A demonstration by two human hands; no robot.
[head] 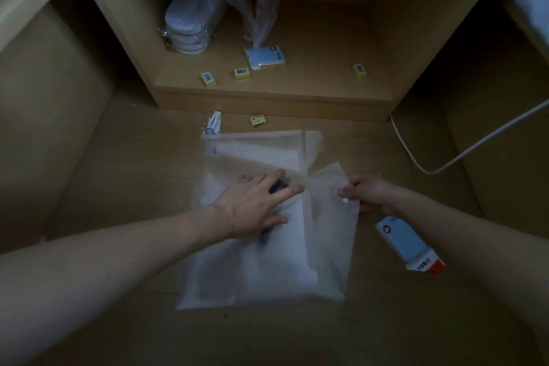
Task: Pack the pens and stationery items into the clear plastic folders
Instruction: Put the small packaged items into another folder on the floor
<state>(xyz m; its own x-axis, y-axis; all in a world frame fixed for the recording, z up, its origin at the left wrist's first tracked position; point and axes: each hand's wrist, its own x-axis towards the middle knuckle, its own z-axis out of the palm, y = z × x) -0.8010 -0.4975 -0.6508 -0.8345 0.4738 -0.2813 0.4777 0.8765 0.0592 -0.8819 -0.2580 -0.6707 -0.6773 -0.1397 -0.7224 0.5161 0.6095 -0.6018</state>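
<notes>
— Surface and room?
— Wooden floor (124,246) before a low shelf (297,89); yellow erasers (258,121) scattered at twelve o'clock.

— The folder?
— Clear plastic folder (252,270) lies centrally, long axis twelve-to-six.

— Hands?
— Left hand (252,205), nearer, presses flat with spread fingers on dark pens (277,186). Right hand (364,193), at three o'clock, pinches the flap (329,187).
</notes>
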